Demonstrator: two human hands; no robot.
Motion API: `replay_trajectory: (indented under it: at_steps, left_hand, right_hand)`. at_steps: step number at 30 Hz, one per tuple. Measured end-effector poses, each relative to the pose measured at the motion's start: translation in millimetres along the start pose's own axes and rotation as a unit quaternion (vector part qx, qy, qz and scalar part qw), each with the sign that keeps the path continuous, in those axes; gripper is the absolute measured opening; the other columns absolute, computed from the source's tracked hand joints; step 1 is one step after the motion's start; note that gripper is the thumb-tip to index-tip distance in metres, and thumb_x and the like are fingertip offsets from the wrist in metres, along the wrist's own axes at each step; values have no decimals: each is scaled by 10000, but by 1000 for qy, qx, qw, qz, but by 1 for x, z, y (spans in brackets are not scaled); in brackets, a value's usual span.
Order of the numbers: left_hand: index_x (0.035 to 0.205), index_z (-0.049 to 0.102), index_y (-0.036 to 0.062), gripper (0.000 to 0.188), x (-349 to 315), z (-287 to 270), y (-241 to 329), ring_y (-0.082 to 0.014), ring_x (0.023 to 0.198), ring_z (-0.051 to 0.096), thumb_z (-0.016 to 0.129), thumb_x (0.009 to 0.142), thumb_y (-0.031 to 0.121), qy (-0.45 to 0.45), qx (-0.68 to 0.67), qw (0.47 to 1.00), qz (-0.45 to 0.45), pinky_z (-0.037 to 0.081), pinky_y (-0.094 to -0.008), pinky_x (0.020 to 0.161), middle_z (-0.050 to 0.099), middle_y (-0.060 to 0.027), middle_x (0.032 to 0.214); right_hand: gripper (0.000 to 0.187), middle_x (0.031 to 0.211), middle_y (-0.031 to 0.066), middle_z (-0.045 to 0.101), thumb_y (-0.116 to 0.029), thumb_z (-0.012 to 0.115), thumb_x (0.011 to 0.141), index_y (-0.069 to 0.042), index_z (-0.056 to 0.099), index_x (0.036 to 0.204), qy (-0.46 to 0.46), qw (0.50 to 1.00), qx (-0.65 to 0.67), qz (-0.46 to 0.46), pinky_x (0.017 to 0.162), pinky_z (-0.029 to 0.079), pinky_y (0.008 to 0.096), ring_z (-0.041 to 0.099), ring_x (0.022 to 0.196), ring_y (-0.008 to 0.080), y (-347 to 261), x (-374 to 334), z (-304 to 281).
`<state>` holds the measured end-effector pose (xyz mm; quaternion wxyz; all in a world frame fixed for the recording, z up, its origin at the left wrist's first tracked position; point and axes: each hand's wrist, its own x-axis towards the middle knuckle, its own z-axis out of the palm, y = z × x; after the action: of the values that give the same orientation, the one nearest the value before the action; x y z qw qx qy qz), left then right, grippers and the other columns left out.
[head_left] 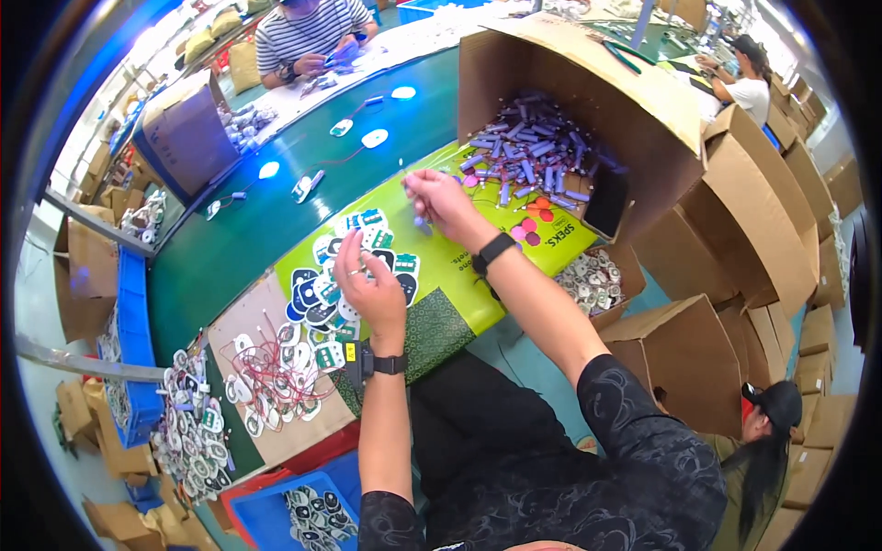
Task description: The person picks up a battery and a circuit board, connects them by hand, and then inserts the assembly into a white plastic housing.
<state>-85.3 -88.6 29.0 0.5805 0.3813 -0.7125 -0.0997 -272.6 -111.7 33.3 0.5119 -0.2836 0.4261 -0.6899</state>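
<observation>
My left hand hovers over a pile of round white and black parts with green circuit boards; its fingers are apart and I see nothing held. To its right, my right hand is closed in a pinch. A small purple cylindrical battery hangs just below those fingers, apparently by its thin lead, and a tiny white tip shows above them. The lead itself is too blurred to follow. Under both hands lies a bright yellow-green printed sheet.
Purple batteries spill from a tipped cardboard box at right, beside a dark phone. Lit discs with wires lie on the green belt. Red-wired white discs sit at left. A co-worker sits across.
</observation>
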Motion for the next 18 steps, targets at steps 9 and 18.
replay_trajectory:
  at_steps: [9, 18]
  left_hand:
    - [1274, 618, 20, 354, 49, -48, 15, -261, 1047, 661, 633, 922, 48, -161, 72, 983, -50, 525, -375, 897, 660, -143, 1228]
    - [1071, 748, 35, 284, 117, 33, -57, -329, 959, 665, 709, 890, 250, -378, 174, 909, 4, 535, -413, 835, 689, -205, 1022]
  right_hand:
    - [103, 832, 8, 540, -136, 555, 1012, -42, 554, 1053, -108, 875, 458, 113, 438, 325, 195, 425, 549, 71, 7, 70, -36]
    - [113, 829, 13, 542, -135, 565, 1008, -28, 558, 1044, -138, 849, 494, 128, 399, 308, 182, 433, 534, 59, 0, 69, -44]
